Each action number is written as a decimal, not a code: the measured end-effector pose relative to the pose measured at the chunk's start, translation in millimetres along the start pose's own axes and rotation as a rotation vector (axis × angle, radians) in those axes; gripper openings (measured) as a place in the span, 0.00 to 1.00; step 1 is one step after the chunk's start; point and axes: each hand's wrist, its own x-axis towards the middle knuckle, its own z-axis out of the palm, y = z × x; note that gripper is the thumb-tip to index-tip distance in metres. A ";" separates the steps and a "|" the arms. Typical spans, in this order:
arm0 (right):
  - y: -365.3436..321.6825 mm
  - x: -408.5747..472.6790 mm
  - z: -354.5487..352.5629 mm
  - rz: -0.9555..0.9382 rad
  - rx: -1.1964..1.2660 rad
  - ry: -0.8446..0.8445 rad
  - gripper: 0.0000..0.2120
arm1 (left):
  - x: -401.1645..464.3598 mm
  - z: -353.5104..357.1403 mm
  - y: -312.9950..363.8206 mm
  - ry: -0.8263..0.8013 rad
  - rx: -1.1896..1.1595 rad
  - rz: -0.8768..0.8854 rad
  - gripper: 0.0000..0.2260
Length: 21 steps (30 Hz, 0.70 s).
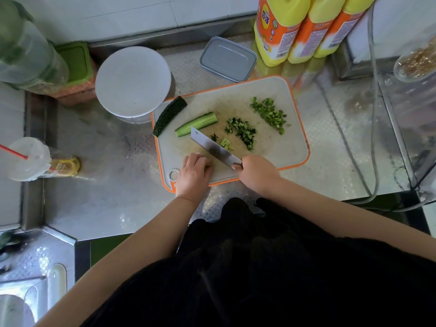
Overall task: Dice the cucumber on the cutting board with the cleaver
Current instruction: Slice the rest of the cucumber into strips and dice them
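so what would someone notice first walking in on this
Probably the cleaver, gripped by the right hand and angled across the orange-rimmed cutting board, with the left hand curled beside its blade. Next, the diced cucumber piles at the board's far right, and the yellow bottles behind it.

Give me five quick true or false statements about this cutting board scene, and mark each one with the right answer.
1. The right hand holds the cleaver by its handle. True.
2. Two long cucumber pieces lie uncut at the board's left end. True.
3. The diced cucumber sits in a bowl. False: it lies in piles on the cutting board.
4. The left hand is off the board, on the counter. False: it rests on the board, fingers curled beside the blade.
5. Yellow bottles stand behind the board. True.
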 end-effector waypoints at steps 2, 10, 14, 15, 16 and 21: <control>1.7 -2.4 -1.0 -0.010 -0.025 0.033 0.16 | -0.9 -0.8 -0.4 0.000 0.000 0.002 0.04; -11.6 -18.9 -1.9 -0.187 -0.146 0.070 0.16 | -5.5 -1.3 -2.9 0.023 0.014 -0.013 0.04; -15.0 -16.3 -0.6 -0.151 -0.146 0.046 0.12 | -5.4 -0.4 -3.5 0.019 0.022 -0.008 0.04; -16.5 -14.8 0.8 -0.132 -0.151 0.035 0.10 | -5.7 0.2 -4.0 0.021 0.020 -0.012 0.04; -17.9 -13.4 2.8 -0.115 -0.161 0.026 0.09 | -5.9 0.9 -4.3 0.023 0.016 -0.018 0.04; -18.2 -7.7 7.5 -0.087 -0.147 -0.018 0.11 | -6.5 4.5 -6.5 0.043 -0.005 -0.032 0.04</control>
